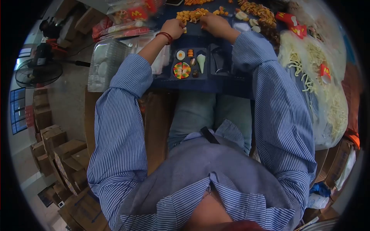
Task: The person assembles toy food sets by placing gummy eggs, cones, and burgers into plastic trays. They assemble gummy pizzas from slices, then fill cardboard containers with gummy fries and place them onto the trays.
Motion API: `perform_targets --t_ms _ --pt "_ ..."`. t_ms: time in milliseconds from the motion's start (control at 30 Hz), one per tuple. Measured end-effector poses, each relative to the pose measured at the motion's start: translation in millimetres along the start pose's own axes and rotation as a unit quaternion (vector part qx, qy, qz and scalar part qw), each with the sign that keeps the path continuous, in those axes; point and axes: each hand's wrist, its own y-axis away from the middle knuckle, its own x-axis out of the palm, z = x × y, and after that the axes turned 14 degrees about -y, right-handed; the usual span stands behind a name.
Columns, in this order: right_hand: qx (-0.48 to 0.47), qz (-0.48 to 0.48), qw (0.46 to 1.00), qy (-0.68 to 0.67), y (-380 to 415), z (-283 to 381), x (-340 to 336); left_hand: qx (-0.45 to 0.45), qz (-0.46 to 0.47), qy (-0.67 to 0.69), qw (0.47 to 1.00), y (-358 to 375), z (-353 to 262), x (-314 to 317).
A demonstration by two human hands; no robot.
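left hand [174,29]: forward, curled | right hand [216,26]: forward, curled

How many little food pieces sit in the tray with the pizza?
6 visible: egg top left, burger-like piece beside it, small pale piece below that, pale green cone right, pizza bottom left, dark piece bottom middle.

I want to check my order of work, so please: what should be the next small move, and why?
Probably the left hand should take one piece from the orange pile, since it and the right hand are already at its near edge. If its fingers already hold one, which I cannot tell, lift that.
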Motion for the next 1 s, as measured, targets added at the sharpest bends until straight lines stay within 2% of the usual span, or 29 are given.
perform_targets --t_ms 67,100,133,167,233,267,333,433,567,600,633,767,833,867,933,1000 --pt "-0.021 -0.035 0.999 -0.02 9.8 -0.6 -13.1 0.0 0.001 0.008 1.0 2.0 -0.4 -5.6" --pt "0.025 -0.038 0.986 -0.161 16.7 -4.9 -22.1 -0.013 -0.023 0.074 0.997 4.0 -0.7 -6.5" --pt "0.072 -0.039 0.951 -0.299 27.8 -7.4 -32.9 -0.024 -0.044 0.142 0.989 8.7 -6.4 -7.7" --pt "0.079 -0.043 0.951 -0.297 43.0 -12.8 -42.9 -0.017 -0.042 0.144 0.989 18.9 -20.8 -18.2" --pt "0.099 -0.045 0.903 -0.416 84.2 -22.1 -64.9 0.005 0.064 0.383 0.921 51.0 -62.3 -48.1" --pt "0.11 -0.046 0.873 -0.472 106.0 -23.0 -74.1 0.05 0.079 0.401 0.911 62.2 -81.4 -46.0" --pt "0.136 -0.06 0.872 -0.467 148.0 -15.5 -90.0 0.125 0.093 0.46 0.874 78.4 -122.0 -30.8" --pt "0.18 -0.061 0.858 -0.477 197.8 -7.3 -95.7 0.18 0.078 0.403 0.894 94.1 -170.3 -20.3" --pt "0.185 -0.122 0.883 -0.414 237.1 -2.0 -55.4 0.225 0.085 0.307 0.921 98.7 -185.4 -2.7" --pt "0.129 -0.148 0.95 -0.243 242.0 1.4 -46.7 0.248 0.016 0.257 0.934 101.9 -183.8 3.6" --pt "0.068 -0.169 0.981 -0.063 243.8 6.6 -43.6 0.27 -0.055 0.204 0.939 104.3 -184.0 1.9" --pt "0.089 -0.189 0.976 -0.06 243.8 20.5 -36.4 0.275 -0.09 0.213 0.933 121.2 -182.0 1.3" --pt "0.074 -0.192 0.978 -0.041 243.4 21.1 -33.7 0.35 -0.129 0.145 0.916 124.1 -176.1 5.5" --pt "0.072 -0.191 0.978 -0.042 243.5 19.5 -32.3 0.348 -0.128 0.145 0.917 124.5 -175.8 6.3" --pt "0.035 -0.159 0.981 -0.11 242.1 13.2 -31.8 0.371 -0.15 0.096 0.912 123.9 -176.5 7.1" --pt "0.041 -0.118 0.987 -0.102 236.5 6.7 -40.9 0.369 -0.141 0.082 0.915 124.5 -176.7 6.1"
